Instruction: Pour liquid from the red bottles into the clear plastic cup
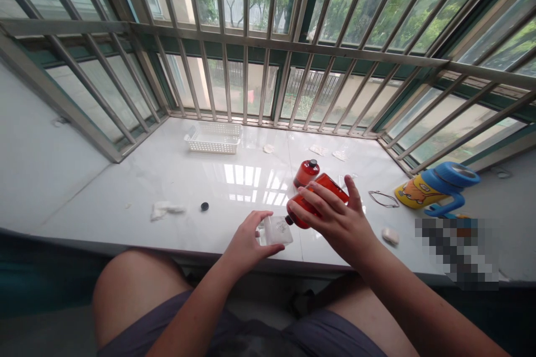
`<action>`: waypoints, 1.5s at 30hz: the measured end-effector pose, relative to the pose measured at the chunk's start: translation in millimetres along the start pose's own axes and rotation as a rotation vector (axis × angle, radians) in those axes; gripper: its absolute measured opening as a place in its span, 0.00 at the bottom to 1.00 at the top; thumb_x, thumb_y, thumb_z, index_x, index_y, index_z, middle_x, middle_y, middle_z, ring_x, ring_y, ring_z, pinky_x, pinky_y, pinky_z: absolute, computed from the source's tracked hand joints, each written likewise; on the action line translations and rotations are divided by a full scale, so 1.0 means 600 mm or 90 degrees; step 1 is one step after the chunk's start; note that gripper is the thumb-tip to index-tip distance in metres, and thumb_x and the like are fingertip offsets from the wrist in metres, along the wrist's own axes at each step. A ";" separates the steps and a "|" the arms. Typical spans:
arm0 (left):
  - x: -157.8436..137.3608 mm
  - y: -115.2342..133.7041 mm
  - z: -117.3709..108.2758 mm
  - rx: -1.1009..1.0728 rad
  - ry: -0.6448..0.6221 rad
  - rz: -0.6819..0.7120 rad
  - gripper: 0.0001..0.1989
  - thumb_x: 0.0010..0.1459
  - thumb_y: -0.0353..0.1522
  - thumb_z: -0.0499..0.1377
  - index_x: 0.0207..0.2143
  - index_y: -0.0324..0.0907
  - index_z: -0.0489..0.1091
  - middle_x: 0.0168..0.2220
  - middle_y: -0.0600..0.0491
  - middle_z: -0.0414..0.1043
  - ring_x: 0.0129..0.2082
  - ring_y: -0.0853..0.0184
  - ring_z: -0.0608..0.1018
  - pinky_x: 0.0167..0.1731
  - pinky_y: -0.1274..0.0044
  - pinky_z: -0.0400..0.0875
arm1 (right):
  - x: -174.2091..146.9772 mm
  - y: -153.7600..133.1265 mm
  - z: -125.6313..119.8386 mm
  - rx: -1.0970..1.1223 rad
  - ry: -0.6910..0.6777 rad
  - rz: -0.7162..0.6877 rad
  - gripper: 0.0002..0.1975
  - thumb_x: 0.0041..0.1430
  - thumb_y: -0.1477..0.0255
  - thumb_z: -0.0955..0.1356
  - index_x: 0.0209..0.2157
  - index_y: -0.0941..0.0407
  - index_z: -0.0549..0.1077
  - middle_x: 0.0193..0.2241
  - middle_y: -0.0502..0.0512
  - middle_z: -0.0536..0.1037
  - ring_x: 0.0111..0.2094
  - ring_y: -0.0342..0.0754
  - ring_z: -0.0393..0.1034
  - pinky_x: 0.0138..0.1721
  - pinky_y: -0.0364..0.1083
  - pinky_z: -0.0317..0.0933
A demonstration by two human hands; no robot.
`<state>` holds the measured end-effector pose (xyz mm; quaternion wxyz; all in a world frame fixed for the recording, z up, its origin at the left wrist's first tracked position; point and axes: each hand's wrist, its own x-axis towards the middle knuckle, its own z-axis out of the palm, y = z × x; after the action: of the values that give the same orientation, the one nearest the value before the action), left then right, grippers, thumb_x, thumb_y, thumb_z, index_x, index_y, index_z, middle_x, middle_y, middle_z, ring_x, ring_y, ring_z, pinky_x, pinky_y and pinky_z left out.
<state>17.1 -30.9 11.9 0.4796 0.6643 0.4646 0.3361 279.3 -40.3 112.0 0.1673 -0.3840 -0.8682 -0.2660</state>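
My right hand wraps its fingers around a tilted orange bottle, neck touching the small clear container that my left hand pinches above the tabletop edge.
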 end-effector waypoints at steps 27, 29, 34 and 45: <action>0.013 -0.078 -0.069 0.046 0.079 -0.017 0.36 0.52 0.39 0.76 0.62 0.50 0.70 0.64 0.46 0.73 0.66 0.51 0.74 0.68 0.58 0.67 | -0.070 -0.104 0.182 0.409 0.109 0.472 0.36 0.60 0.56 0.77 0.64 0.53 0.66 0.55 0.66 0.76 0.56 0.66 0.73 0.55 0.65 0.71; 0.015 -0.084 -0.081 0.058 0.097 -0.026 0.36 0.52 0.38 0.76 0.62 0.50 0.70 0.63 0.45 0.74 0.66 0.50 0.74 0.68 0.57 0.67 | -0.069 -0.120 0.203 0.451 0.116 0.529 0.37 0.59 0.54 0.77 0.64 0.53 0.66 0.55 0.64 0.77 0.54 0.64 0.75 0.53 0.63 0.73; 0.017 -0.090 -0.108 0.043 0.077 -0.044 0.38 0.52 0.39 0.75 0.65 0.51 0.69 0.62 0.45 0.76 0.65 0.51 0.76 0.66 0.57 0.70 | -0.059 -0.151 0.240 0.561 0.117 0.551 0.38 0.59 0.56 0.77 0.65 0.52 0.64 0.56 0.63 0.79 0.53 0.61 0.79 0.50 0.59 0.75; 0.002 -0.120 -0.225 0.354 0.185 0.001 0.30 0.66 0.43 0.61 0.68 0.45 0.65 0.70 0.43 0.67 0.71 0.52 0.68 0.73 0.56 0.60 | -0.068 -0.155 0.201 0.483 0.179 0.528 0.46 0.63 0.54 0.76 0.73 0.53 0.53 0.66 0.71 0.65 0.67 0.68 0.63 0.66 0.70 0.63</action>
<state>-124.2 22.1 -14.0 0.2077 0.7154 0.6019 0.2879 225.1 -45.4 -35.9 0.4972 -0.5661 -0.6493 0.1034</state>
